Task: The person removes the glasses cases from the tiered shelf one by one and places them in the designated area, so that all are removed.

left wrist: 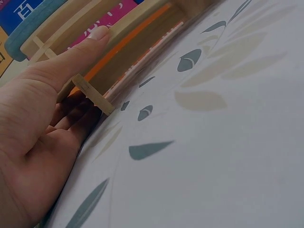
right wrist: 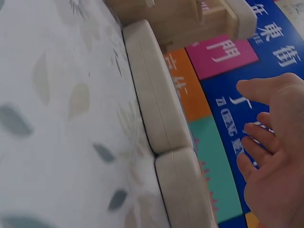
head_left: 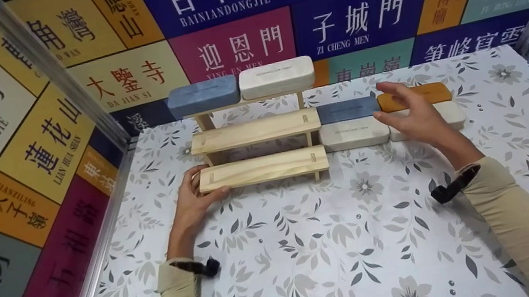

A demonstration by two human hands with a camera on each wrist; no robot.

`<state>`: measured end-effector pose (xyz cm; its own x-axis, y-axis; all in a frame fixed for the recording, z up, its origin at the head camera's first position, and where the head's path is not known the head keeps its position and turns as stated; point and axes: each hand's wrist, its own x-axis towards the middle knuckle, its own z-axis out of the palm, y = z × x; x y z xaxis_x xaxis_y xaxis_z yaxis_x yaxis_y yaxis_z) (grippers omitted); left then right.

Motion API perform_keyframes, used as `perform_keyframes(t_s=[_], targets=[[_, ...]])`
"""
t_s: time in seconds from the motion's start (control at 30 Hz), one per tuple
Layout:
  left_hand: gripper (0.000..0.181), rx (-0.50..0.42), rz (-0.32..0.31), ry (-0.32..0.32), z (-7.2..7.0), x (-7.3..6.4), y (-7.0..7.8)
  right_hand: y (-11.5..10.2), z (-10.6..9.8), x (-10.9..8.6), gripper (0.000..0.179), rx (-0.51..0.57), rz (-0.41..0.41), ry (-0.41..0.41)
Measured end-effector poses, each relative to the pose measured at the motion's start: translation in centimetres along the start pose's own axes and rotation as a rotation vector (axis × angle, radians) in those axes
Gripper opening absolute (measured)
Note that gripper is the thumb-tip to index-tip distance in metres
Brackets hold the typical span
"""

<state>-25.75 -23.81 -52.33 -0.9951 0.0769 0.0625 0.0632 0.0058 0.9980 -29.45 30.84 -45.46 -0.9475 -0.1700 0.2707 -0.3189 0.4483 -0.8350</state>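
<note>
A three-step wooden display rack (head_left: 263,167) stands on the table. My left hand (head_left: 195,197) holds its lowest step at the left end; in the left wrist view the thumb (left wrist: 90,47) lies along the shelf edge and the fingers are behind the leg (left wrist: 93,94). On the top step sit a blue glasses case (head_left: 204,96) and a white glasses case (head_left: 277,78). My right hand (head_left: 415,114) is over the cases right of the rack, fingers apart, holding nothing. Those cases are blue (head_left: 348,110), orange (head_left: 422,95), white (head_left: 354,134) and another white (head_left: 451,114), partly hidden.
The table is covered with a leaf-patterned cloth (head_left: 310,256). Panels with Chinese lettering (head_left: 234,44) rise behind the rack and along the left side (head_left: 18,204). Clear-edged frame strips run at the wall corners.
</note>
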Motion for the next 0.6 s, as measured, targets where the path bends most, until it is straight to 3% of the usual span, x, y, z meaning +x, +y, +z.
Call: perform_keyframes(t_s=[0.2,0.6], targets=[[0.086,0.009,0.005,0.003,-0.1,0.0,0.0,-1.6,2.3,2.1,0.066,0.090,-0.023,-0.065],[0.085,0.015,-0.010,0.007,-0.1,0.0,0.0,-5.8,6.8,5.2,0.073,0.277,-0.076,-0.094]])
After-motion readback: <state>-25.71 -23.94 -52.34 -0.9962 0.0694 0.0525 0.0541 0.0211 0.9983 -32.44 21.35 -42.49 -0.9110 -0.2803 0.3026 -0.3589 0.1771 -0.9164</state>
